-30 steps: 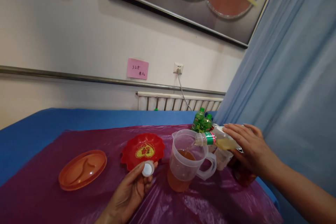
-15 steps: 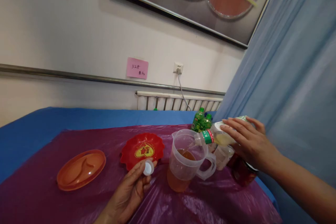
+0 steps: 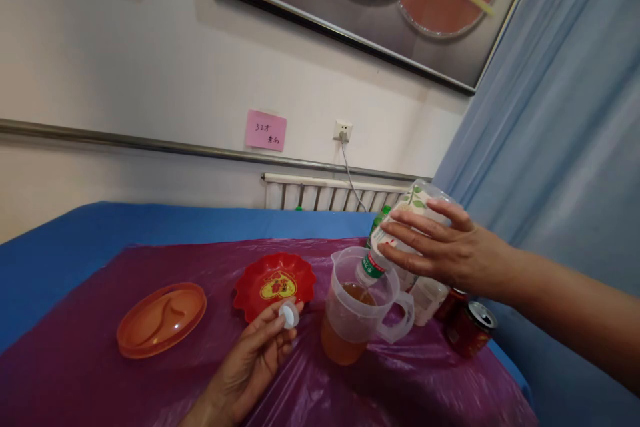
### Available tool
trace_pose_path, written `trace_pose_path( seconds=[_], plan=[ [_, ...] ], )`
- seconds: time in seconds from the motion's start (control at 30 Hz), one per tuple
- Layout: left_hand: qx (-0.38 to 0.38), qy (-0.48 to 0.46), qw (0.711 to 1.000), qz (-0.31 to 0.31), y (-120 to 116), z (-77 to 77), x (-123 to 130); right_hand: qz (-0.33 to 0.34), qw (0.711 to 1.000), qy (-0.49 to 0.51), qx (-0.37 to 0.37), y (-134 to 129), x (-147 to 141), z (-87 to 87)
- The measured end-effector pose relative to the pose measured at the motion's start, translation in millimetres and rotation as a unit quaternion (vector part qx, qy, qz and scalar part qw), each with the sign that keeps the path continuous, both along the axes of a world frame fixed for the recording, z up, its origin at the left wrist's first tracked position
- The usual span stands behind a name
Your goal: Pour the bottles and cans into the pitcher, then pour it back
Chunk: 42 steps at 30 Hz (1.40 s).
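My left hand (image 3: 257,353) pinches a small white cap (image 3: 289,315) between thumb and fingers, in front of the red scalloped plate (image 3: 249,280). My right hand (image 3: 440,240) is wrapped round a clear bottle (image 3: 417,199) with a white label and a green band near its neck. The bottle is tipped steeply, its neck down inside the mouth of a translucent plastic jug (image 3: 350,319). Amber liquid stands in the jug, whose handle points right. Fingers and label hide most of what is in the bottle.
An orange oval dish (image 3: 163,320) lies at the left on the purple plastic sheet (image 3: 210,267). Green bottles (image 3: 374,223) stand behind the jug. To its right are a clear container (image 3: 429,300) and dark red cans (image 3: 470,329). A blue curtain (image 3: 565,147) hangs at the right.
My right hand has risen and moved left, tipping the bottle more steeply, with its neck now deeper in the jug. My left hand still holds the cap. The view has shifted slightly.
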<state>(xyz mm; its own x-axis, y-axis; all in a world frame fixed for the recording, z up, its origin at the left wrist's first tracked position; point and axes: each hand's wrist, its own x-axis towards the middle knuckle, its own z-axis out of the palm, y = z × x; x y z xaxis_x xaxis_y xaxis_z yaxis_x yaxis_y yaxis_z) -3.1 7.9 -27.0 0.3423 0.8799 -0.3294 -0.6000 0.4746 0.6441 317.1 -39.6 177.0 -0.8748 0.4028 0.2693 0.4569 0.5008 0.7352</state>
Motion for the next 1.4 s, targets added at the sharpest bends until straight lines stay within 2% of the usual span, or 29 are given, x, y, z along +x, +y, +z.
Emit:
trace_pose_path(
  seconds=[0.17,0.33,0.5,0.8,1.0,1.17,1.27,1.4],
  plan=[
    [0.012,-0.006,1.0,-0.006,0.7,-0.1,-0.9,0.0,1.0,-0.021,0.006,2.5,-5.4,1.5],
    [0.019,0.002,1.0,-0.014,0.7,-4.4,-1.6,-0.027,1.0,-0.005,0.001,0.2,1.3,-5.8],
    [0.015,0.031,0.999,-0.003,-0.4,-6.4,2.5,-0.038,0.999,0.013,0.034,-2.7,7.5,-11.4],
    [-0.045,0.18,0.983,0.011,-8.4,10.5,8.8,-0.064,0.995,0.059,0.048,2.0,17.4,-19.7],
    [-0.072,0.174,0.98,0.07,-10.6,14.1,9.7,-0.06,0.995,0.057,0.063,3.5,23.6,-24.1],
    [-0.103,0.168,0.976,0.088,-18.8,30.4,10.2,-0.069,0.995,0.041,0.065,2.0,27.4,-26.8],
    [-0.092,0.166,0.977,0.098,-21.4,39.3,8.8,-0.062,0.995,0.053,0.064,3.3,28.7,-28.4],
    [-0.095,0.192,0.97,0.116,-17.6,38.3,0.0,-0.07,0.993,0.084,0.046,6.0,30.6,-31.6]
  ],
)
